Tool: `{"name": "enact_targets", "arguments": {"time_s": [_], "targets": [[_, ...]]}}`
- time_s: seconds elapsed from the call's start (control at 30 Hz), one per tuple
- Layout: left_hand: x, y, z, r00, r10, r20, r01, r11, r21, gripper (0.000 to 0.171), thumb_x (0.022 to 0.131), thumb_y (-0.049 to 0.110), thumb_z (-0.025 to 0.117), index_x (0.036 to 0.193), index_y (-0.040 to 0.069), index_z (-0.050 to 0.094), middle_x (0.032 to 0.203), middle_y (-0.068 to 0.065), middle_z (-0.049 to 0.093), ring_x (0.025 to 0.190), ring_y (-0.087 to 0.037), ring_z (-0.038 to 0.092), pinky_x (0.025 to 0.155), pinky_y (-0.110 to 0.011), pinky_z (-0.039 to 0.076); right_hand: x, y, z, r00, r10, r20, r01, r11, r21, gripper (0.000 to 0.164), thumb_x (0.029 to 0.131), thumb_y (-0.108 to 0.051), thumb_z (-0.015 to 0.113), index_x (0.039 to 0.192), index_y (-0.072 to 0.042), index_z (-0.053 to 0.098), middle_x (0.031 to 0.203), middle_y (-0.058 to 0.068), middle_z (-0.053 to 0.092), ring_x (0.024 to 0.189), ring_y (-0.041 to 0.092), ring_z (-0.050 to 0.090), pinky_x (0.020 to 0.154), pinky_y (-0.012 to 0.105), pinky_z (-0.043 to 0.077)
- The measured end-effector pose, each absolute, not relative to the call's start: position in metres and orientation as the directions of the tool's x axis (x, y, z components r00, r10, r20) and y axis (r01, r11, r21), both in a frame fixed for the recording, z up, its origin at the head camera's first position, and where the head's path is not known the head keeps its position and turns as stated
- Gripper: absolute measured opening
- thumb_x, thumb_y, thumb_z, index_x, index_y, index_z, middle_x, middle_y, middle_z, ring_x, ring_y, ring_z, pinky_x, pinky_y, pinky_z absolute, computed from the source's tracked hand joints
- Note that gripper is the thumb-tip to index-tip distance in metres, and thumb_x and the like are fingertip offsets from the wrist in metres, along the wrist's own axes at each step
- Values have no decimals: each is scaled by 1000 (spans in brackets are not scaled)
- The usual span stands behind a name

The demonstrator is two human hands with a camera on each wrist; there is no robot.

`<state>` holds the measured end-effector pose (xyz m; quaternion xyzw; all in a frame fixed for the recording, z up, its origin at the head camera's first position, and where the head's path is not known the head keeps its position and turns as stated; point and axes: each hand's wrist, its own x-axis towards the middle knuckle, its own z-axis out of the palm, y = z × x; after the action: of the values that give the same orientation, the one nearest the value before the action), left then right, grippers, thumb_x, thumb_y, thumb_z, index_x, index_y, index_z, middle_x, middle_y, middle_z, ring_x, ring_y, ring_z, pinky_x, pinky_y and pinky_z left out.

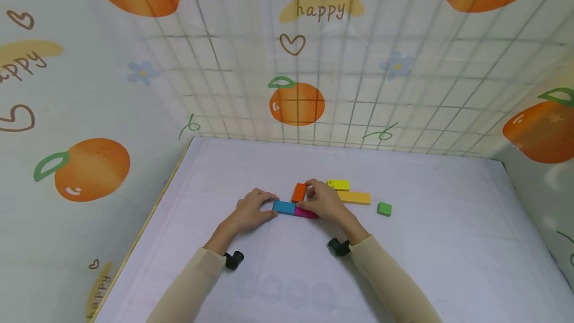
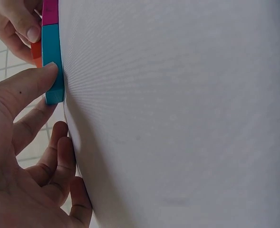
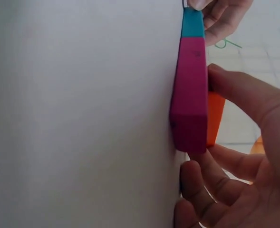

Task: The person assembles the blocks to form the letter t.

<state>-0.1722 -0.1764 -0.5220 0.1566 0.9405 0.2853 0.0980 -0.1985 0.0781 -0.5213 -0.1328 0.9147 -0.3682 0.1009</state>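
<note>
My left hand (image 1: 249, 212) pinches the left end of a blue block (image 1: 284, 208) between thumb and forefinger; its other fingers rest loosely on the table. End to end with the blue block lies a magenta block (image 3: 192, 88), partly under my right hand (image 1: 326, 202) in the head view. An orange block (image 1: 299, 193) sits behind these two, close against them. The right thumb and forefinger hold the orange block at its sides, with the thumb just over the magenta block's edge. In the left wrist view, the left thumb presses the blue block (image 2: 52, 52).
Right of the right hand lie a yellow block (image 1: 341, 185), a longer amber block (image 1: 355, 198) partly hidden by the hand, and a small green block (image 1: 384, 209). A white cloth covers the table (image 1: 251, 168). Printed curtains (image 1: 233, 64) stand behind and at the sides.
</note>
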Motion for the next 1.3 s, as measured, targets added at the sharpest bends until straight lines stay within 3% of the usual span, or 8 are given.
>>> {"name": "enact_targets", "arguments": {"time_s": [0.8, 1.3], "targets": [[-174, -175, -517, -933, 342, -111, 225, 796, 561, 36, 90, 32, 76, 125, 28, 68, 120, 0, 57, 114, -20, 51, 93, -51, 37, -201, 78, -513, -935, -334, -117, -169, 710, -683, 67, 83, -36, 83, 136, -5, 56, 100, 3, 62, 90, 20, 56, 80, 35, 51], [-174, -176, -524, -935, 339, -102, 230, 801, 553, 36, 91, 33, 75, 125, 30, 67, 121, 0, 57, 114, -21, 51, 92, -50, 37, -189, 92, -503, -945, -312, -102, -145, 676, -723, 66, 85, -36, 80, 139, -8, 55, 109, 6, 63, 93, 20, 58, 78, 36, 53]]}}
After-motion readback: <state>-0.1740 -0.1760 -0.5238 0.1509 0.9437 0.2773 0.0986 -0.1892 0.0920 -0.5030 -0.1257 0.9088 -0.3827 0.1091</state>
